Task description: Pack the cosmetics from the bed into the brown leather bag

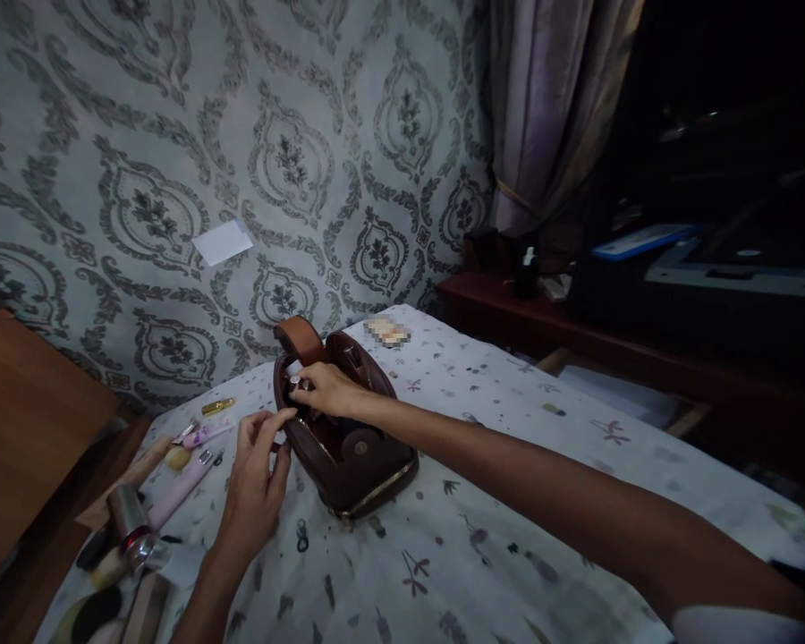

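Observation:
A dark brown handbag (376,478) with a gold zip stands unzipped on the bed, its lighter brown strap (300,337) arching up at the back. My right hand (328,389) reaches inside, fingers pinched around a small bottle with a pale round cap (296,382); its lower part is hidden in the bag. At the near left rim of the bag is my left hand (258,465), bent index finger on the edge and thumb lower along the outer side. Other contents of the bag are too dark to make out.
Left of the bag lie a gold clip-like item (217,406), a pink tube (207,433), a pink stick-like item (180,492), a silver cylinder (129,519) and several other cosmetics. A blurred item (387,331) lies behind. A dark red desk (483,295) with an open drawer (617,394) borders the right.

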`<state>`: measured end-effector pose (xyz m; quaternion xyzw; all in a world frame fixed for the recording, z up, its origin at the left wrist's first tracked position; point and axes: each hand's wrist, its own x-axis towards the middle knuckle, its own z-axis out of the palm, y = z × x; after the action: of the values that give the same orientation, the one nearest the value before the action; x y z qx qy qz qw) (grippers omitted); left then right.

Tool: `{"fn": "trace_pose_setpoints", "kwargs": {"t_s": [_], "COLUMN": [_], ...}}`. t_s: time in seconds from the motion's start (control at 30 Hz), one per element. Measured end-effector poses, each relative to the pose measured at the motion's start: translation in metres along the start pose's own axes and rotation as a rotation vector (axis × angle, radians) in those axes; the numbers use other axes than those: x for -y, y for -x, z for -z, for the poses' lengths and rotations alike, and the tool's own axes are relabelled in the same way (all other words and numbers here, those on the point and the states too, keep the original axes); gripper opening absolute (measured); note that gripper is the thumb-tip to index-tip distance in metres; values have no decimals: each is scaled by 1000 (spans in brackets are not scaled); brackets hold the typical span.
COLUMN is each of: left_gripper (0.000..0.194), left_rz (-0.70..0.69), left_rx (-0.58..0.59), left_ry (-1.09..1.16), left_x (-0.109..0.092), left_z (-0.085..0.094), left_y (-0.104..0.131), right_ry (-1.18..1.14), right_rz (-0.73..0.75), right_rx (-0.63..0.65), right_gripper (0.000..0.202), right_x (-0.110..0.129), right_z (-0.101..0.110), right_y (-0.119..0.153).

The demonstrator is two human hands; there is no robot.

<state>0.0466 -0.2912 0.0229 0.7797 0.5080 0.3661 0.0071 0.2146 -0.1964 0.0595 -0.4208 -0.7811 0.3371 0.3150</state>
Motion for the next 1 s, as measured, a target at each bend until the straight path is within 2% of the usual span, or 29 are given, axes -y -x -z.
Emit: {"fn": "trace_pose_setpoints", "kwargs": {"t_s": [0.17, 0.4, 0.67, 0.8, 1.0], "left_gripper": [37, 40, 41, 42, 45], "left_rz": [-14, -29, -30, -21, -46], "left_rx": [13, 25, 35, 33, 26], "left_ry": [-3, -10, -7, 1, -10], "left_x": [-2, -1, -3, -2, -2], "left_z": [1, 1, 1, 1, 1], "left_y": [-2, -2, -3, -3, -3], "right_ry": [11, 56, 12, 62, 60], "right_rz": [-40, 10, 71, 79, 53], "right_rx": [-9, -50, -120, -110, -102], "right_gripper": [11, 11, 22, 18, 23], "right_x": [1, 0, 1, 3, 5], "right_z": [-2, -4, -7, -6, -5], "right_y": [-3, -6, -5, -8, -10]}}
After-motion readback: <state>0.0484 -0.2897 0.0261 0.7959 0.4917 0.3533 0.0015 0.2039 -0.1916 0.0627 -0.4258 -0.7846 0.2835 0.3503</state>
